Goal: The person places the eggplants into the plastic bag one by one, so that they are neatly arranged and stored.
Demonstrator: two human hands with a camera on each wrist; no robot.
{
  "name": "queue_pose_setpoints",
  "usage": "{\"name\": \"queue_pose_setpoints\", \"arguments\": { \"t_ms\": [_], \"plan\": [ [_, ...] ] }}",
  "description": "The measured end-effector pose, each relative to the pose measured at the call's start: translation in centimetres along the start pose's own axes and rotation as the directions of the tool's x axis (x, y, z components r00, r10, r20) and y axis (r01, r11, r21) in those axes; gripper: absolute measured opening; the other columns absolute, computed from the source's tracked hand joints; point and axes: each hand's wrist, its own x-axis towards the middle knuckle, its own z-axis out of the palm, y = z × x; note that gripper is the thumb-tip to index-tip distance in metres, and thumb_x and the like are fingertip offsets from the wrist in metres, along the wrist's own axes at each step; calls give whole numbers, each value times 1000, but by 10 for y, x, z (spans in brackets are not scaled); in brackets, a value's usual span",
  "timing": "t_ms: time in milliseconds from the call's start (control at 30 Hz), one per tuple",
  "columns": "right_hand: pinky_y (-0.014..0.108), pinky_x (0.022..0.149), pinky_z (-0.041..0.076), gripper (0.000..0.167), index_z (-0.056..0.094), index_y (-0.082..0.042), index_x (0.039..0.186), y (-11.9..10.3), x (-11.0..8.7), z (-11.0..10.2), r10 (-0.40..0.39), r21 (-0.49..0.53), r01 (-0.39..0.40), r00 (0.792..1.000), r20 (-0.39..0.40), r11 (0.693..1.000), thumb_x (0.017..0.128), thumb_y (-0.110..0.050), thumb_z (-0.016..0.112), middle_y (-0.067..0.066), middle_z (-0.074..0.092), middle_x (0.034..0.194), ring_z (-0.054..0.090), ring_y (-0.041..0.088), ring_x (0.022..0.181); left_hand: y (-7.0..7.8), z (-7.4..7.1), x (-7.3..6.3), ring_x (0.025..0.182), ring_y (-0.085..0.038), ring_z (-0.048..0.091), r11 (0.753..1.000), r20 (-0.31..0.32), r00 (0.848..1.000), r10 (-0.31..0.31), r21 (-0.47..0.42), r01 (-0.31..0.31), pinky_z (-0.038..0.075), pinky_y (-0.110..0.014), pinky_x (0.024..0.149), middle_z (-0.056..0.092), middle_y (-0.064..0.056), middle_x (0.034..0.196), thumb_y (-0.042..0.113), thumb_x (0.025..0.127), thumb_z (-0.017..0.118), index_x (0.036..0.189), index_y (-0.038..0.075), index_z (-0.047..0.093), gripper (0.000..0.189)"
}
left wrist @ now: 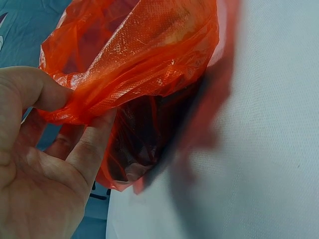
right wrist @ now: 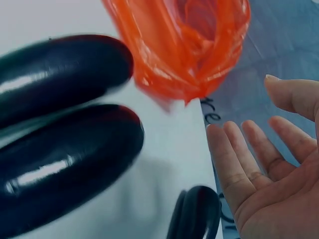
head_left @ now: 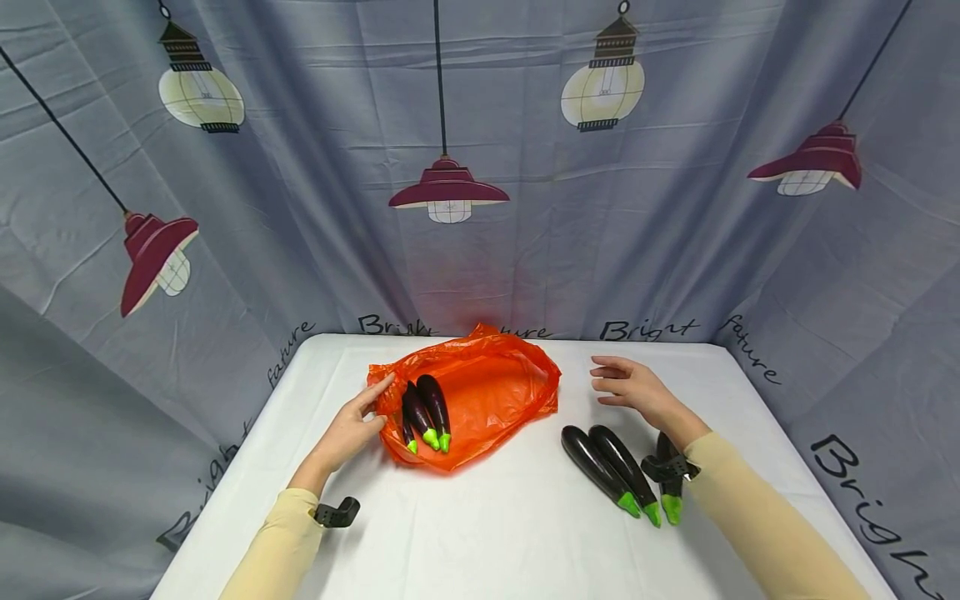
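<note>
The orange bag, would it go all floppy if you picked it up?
Probably floppy: the orange bag looks thin and crinkled, and bunches where the left hand pinches it. It may sag more on that hand's side, since the eggplants inside lie there.

The right hand (right wrist: pixel 274 199) is being held at the right edge, its palm being shown and its fingers being loosely extended. At the left, two glossy dark eggplants (right wrist: pixel 75 164) are being seen side by side against a white tabletop (right wrist: pixel 169 154); a third eggplant (right wrist: pixel 202 214) is being cropped below. Above, an orange plastic bag (right wrist: pixel 154 50) is being partly backed by blue-grey cloth (right wrist: pixel 284 50).
</note>
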Motion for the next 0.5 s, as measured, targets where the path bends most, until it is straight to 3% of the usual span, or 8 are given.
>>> {"name": "queue_pose_setpoints", "arguments": {
  "t_ms": [167,333,500],
  "plan": [
    [44,96,56,70,32,3,157,4,-2,-13,-15,16,15,999,-28,1000,98,-11,68,35,39,151,61,22,118,-1,0,1,153,-40,16,1000,-1,1000,1,0,-1,23,-57,120,26,-15,166,-3,93,57,159,25,41,74],
    [47,95,56,71,32,5,157,5,-6,-23,-34,13,35,998,-59,999,97,-10,69,37,40,148,65,10,105,0,0,0,152,-40,18,1000,3,1000,0,-6,0,23,-58,119,27,-14,166,-3,92,58,158,25,42,74],
    [42,94,57,71,31,6,157,6,-8,-31,-39,-46,35,996,-85,998,98,-9,68,36,40,148,65,15,108,1,0,-1,151,-41,22,1000,4,1000,-15,-3,15,25,-58,119,26,-13,166,-1,93,58,159,28,41,74]
  ]
}}
